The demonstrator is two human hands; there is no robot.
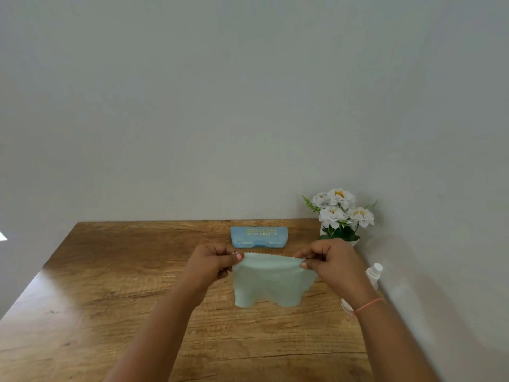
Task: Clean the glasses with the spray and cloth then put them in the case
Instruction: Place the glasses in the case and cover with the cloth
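A pale green cleaning cloth (271, 282) hangs spread out above the wooden table (110, 299). My left hand (213, 261) pinches its upper left corner and my right hand (330, 261) pinches its upper right corner. Behind the cloth, a light blue glasses case (259, 237) lies closed near the wall. A white spray bottle (373, 274) lies at the table's right edge, partly hidden by my right wrist. No glasses are in sight.
A small white pot of white flowers (340, 216) stands at the back right corner, just behind my right hand. A plain wall rises directly behind the table and along its right side.
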